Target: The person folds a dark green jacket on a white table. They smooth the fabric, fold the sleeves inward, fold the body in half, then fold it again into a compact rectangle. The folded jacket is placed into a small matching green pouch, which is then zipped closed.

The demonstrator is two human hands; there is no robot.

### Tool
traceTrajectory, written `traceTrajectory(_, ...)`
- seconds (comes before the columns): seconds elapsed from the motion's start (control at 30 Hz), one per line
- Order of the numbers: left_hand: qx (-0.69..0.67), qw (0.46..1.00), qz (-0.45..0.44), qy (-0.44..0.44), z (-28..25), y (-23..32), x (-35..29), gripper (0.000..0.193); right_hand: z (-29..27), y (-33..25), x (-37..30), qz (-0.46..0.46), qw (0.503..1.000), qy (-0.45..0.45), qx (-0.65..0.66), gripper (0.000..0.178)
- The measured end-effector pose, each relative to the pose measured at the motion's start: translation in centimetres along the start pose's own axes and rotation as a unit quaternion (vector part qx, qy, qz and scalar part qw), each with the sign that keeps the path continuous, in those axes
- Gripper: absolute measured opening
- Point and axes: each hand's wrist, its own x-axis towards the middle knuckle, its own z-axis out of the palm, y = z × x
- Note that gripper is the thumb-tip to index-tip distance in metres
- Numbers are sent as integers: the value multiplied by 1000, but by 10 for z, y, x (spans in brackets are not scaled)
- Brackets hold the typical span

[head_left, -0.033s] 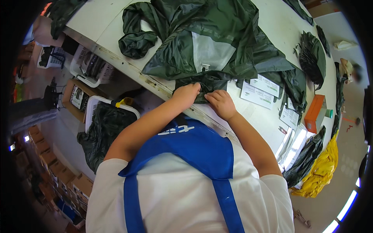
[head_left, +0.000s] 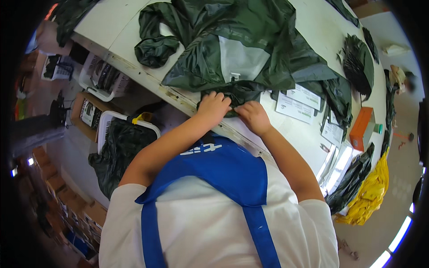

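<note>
A dark green, shiny waterproof garment point(head_left: 250, 24) is spread over the white table, with a light mesh panel point(head_left: 243, 58) showing in its middle. Its near end bunches into a darker fold close to the table's front edge. On the left of this fold, my left hand point(head_left: 215, 108) has its fingers curled over the fabric. My right hand point(head_left: 253, 117) pinches the same fold from the right, thumb and fingers close together. The two hands are a small gap apart. What lies under the fingers is hidden.
White printed cards point(head_left: 295, 107) lie right of the hands, near an orange box point(head_left: 362, 128). Yellow fabric point(head_left: 368, 196) hangs at the table's right end. Below the left edge stand a white basket point(head_left: 103, 127) with dark fabric and a cardboard box point(head_left: 78, 109). Another person's arm point(head_left: 48, 38) shows far left.
My left hand's fingers have shifted over the fold and now lie more on top of it. My right hand stays almost in place, still on the fabric.
</note>
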Motion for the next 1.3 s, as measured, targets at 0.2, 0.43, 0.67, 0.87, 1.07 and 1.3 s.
traceTrajectory(0.2,37,995,47,-78,20,-17,-1,22,-7,6,20,248,957,-90,125,28)
traceTrajectory(0.43,47,989,-29,-136,8,-11,26,19,1,24,11,58,996,-22,-57,25)
traceTrajectory(0.67,73,996,48,-16,11,-8,5,36,4,29,25,197,969,7,148,23)
traceTrajectory(0.87,11,1000,2,-27,7,-16,6,28,-6,59,21,244,952,149,106,14)
traceTrajectory(1.07,38,992,-13,-118,-6,-17,9,23,-27,58,43,263,963,-52,18,27)
traceTrajectory(1.3,-20,987,-12,-160,-10,-29,18,25,-35,62,63,404,892,63,193,14)
